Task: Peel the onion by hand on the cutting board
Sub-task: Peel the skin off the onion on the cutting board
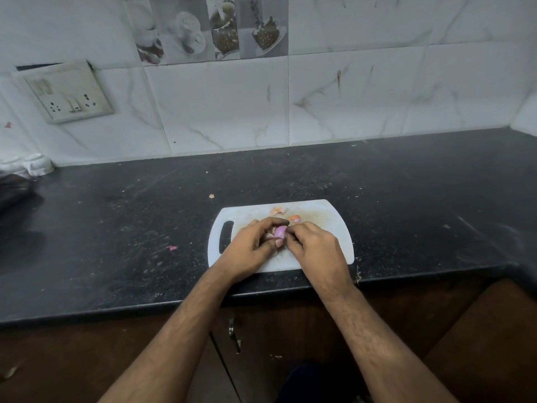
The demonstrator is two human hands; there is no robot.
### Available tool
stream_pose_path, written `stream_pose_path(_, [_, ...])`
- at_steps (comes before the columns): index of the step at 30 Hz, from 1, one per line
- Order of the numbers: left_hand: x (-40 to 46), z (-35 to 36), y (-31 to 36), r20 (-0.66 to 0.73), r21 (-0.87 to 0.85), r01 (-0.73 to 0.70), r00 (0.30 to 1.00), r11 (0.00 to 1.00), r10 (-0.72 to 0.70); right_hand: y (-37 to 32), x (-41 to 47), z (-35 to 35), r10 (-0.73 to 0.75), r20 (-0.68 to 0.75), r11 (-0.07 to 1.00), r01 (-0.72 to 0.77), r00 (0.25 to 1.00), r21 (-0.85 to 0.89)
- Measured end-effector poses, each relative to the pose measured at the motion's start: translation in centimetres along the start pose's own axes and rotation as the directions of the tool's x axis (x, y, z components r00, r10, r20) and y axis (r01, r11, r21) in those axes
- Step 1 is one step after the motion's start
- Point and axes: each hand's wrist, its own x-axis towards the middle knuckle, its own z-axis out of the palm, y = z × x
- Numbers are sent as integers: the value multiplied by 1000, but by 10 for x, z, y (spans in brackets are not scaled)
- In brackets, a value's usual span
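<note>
A small pink-purple onion sits between both hands over the white cutting board. My left hand curls around the onion from the left, fingers over its top and thumb under it. My right hand pinches at the onion's right side with its fingertips. Most of the onion is hidden by the fingers. Loose orange-pink bits of peel lie on the board just behind the hands, with another bit of peel further back.
The board lies on a black stone counter close to its front edge. A pink peel scrap lies on the counter to the left. A white cloth sits at the far left by the tiled wall. Wooden cabinet doors are below.
</note>
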Motion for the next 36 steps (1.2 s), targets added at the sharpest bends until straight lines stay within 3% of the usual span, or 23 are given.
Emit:
stream_pose_path(10, [1,1,-6,34,-44,-13,999,999,14,1,9,-5,230,102,970,-236,968,50])
stream_pose_path(17, [2,1,-4,27,-96,-1,1000,995,4,8,13,-7,419,146,860,-443,896,254])
stream_pose_path(22, [2,0,-5,52,-161,40,998,986,-32,12,15,-5,437,113,869,-451,892,205])
stream_pose_path(29, [2,-4,-4,43,-184,31,999,982,-23,14,14,-1,439,101,853,-450,893,265])
stream_pose_path(32, [2,-3,-3,33,-221,38,999,974,-32,10,15,-2,372,148,858,-400,917,323])
stream_pose_path(36, [1,-3,-3,32,-246,28,999,969,-21,10,15,0,255,206,940,-292,945,178])
